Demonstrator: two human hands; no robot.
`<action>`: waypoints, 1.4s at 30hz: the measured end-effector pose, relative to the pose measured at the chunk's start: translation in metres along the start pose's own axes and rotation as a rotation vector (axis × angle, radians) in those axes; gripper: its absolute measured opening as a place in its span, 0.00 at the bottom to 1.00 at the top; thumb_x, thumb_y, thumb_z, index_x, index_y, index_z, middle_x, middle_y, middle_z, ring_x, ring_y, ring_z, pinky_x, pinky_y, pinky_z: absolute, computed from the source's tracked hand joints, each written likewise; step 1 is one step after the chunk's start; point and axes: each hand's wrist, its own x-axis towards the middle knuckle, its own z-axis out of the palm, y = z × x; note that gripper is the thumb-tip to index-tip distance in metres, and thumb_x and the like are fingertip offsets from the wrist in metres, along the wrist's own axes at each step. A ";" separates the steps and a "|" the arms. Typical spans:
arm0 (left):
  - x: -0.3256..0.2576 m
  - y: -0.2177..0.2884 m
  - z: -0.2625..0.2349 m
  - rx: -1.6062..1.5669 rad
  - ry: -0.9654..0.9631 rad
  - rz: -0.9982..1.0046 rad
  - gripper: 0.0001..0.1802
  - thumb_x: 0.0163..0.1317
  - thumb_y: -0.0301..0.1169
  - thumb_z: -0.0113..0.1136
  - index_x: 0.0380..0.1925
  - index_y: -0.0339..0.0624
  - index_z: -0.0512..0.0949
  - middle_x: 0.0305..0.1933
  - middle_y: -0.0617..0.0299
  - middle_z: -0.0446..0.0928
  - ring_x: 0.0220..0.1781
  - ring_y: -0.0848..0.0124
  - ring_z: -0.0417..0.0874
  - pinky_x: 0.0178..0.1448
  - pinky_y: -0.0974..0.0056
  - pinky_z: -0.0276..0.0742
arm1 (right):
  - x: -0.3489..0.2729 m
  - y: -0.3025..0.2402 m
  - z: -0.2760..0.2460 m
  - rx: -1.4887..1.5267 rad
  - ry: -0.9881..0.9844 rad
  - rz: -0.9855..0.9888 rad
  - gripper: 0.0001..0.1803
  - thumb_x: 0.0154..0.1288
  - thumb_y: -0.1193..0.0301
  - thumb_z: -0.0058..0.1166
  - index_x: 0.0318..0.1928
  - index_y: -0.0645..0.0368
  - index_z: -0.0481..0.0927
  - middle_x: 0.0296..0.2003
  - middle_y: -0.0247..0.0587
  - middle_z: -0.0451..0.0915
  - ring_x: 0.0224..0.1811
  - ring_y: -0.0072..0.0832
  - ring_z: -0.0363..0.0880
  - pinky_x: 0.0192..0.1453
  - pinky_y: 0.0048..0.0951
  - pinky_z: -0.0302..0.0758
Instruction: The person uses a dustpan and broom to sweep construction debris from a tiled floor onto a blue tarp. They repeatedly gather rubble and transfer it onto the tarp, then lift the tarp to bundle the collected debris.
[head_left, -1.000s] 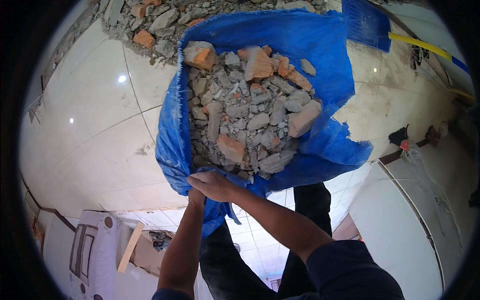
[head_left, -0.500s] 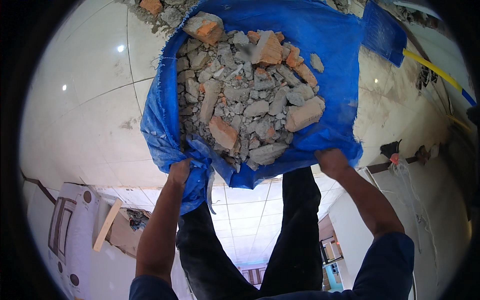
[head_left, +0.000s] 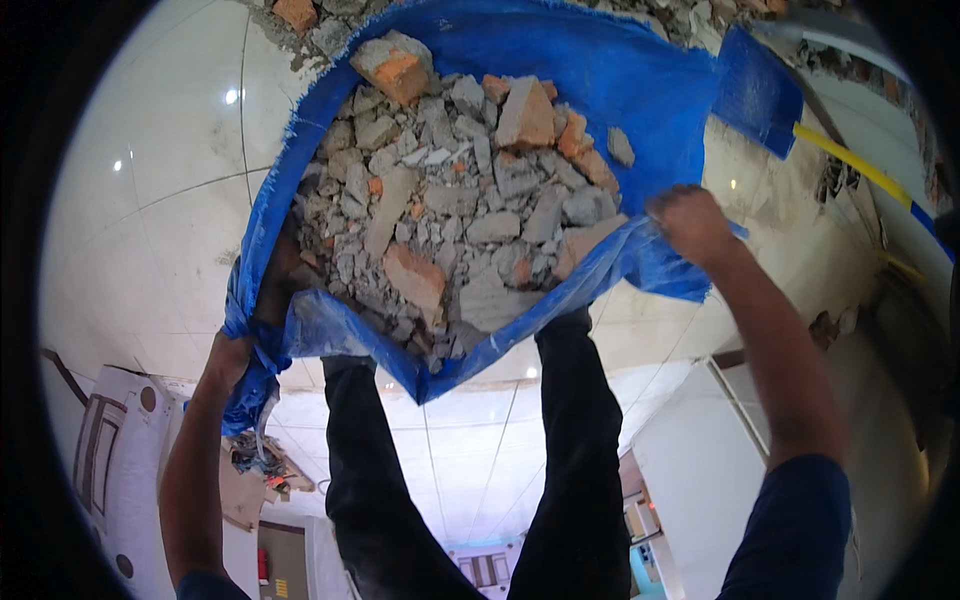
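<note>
A blue woven sack lies spread open on the glossy white tiled floor, full of grey rubble and orange brick pieces. My left hand grips the sack's near left edge, bunching the fabric. My right hand grips the near right edge, by a fold of the blue cloth. The near rim of the sack hangs between both hands, just above my dark trouser legs.
A blue shovel blade with a yellow handle lies at the upper right. More broken brick and rubble sits beyond the sack. A dark skirting edge and a white wall lie at the right. The floor reflects the ceiling.
My hands have moved apart along the sack's near edge, the left one further left and the right one up and right, widening the sack's mouth. The view has tilted down slightly.
</note>
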 end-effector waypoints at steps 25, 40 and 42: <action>-0.001 0.051 0.052 -0.072 -0.148 0.021 0.26 0.52 0.22 0.54 0.55 0.34 0.78 0.50 0.55 0.83 0.48 0.64 0.83 0.54 0.59 0.81 | 0.154 0.147 0.002 0.042 0.197 0.586 0.27 0.71 0.51 0.55 0.63 0.54 0.75 0.57 0.63 0.77 0.68 0.53 0.69 0.67 0.52 0.70; 0.004 0.037 0.035 -0.241 -0.304 0.013 0.32 0.51 0.21 0.56 0.61 0.33 0.73 0.55 0.52 0.82 0.50 0.59 0.85 0.58 0.60 0.81 | -0.087 -0.181 -0.108 0.831 -0.007 0.702 0.23 0.76 0.58 0.52 0.50 0.70 0.80 0.31 0.67 0.80 0.39 0.57 0.84 0.44 0.45 0.77; 0.000 0.033 0.036 -0.273 -0.265 -0.018 0.36 0.50 0.22 0.58 0.65 0.33 0.70 0.61 0.50 0.78 0.58 0.58 0.81 0.63 0.59 0.77 | -0.108 -0.219 -0.100 0.874 -0.105 0.754 0.29 0.72 0.53 0.56 0.54 0.71 0.77 0.40 0.69 0.80 0.47 0.59 0.82 0.50 0.48 0.77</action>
